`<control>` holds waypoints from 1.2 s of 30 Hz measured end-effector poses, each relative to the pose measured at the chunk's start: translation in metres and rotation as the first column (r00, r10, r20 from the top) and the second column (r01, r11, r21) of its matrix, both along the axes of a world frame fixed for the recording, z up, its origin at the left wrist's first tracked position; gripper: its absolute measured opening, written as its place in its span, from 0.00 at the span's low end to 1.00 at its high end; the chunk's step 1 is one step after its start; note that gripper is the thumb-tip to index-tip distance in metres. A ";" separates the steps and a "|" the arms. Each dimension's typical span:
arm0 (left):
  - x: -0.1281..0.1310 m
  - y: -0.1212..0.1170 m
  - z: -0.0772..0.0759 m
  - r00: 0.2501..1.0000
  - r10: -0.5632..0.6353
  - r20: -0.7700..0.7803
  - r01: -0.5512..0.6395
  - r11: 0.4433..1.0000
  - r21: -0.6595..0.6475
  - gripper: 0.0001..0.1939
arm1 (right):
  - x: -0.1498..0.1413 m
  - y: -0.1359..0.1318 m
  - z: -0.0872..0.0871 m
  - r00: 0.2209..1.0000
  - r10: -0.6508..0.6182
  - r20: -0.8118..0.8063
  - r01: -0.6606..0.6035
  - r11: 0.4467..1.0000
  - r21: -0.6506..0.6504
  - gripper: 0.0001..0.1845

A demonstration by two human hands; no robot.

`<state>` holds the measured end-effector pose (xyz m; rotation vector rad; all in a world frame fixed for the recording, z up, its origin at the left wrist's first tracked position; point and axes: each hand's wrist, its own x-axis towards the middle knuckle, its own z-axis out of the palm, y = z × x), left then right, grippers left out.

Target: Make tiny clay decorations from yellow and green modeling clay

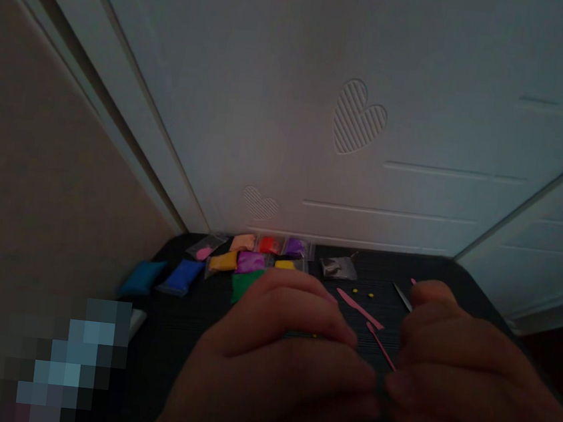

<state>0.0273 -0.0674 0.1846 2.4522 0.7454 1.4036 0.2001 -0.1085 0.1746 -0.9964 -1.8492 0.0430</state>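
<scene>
My left hand (277, 351) is in the lower middle, its fingers curled and the fingertips pressed together. Close beside it, my right hand (470, 372) is closed too, fingertips nearly meeting those of the left. Whatever lies between the fingers is hidden. Behind the hands, a pink plastic knife (360, 309) and a thin pink modelling tool (381, 346) lie on the dark table. Small yellow bits (371, 295) rest near the knife. A pointed metal blade (402, 295) and a pink tip (413, 281) show beside my right hand, partly covered by it.
Small bags of coloured clay stand at the back left, among them blue (183, 276), orange (222, 260), red (269, 244), purple (298, 247) and green (246, 285). A clear bag (338, 268) with dark contents lies right of them. A white panel (292, 105) rises behind the table (161, 346).
</scene>
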 end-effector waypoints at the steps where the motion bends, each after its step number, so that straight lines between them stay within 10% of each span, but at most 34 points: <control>1: 0.000 0.000 0.000 1.000 -0.001 0.007 0.001 1.000 -0.002 0.03 | 0.001 0.000 0.000 1.000 -0.002 -0.007 0.002 1.000 -0.001 0.05; 21: 0.004 0.001 -0.002 0.993 0.102 0.061 -0.106 0.992 0.067 0.03 | 0.002 0.010 -0.005 1.000 0.026 -0.012 -0.025 0.998 0.062 0.06; 36: 0.000 0.007 -0.006 0.997 -0.023 0.078 0.025 1.000 -0.017 0.03 | 0.000 0.007 -0.002 1.000 0.004 -0.007 -0.004 0.999 0.048 0.05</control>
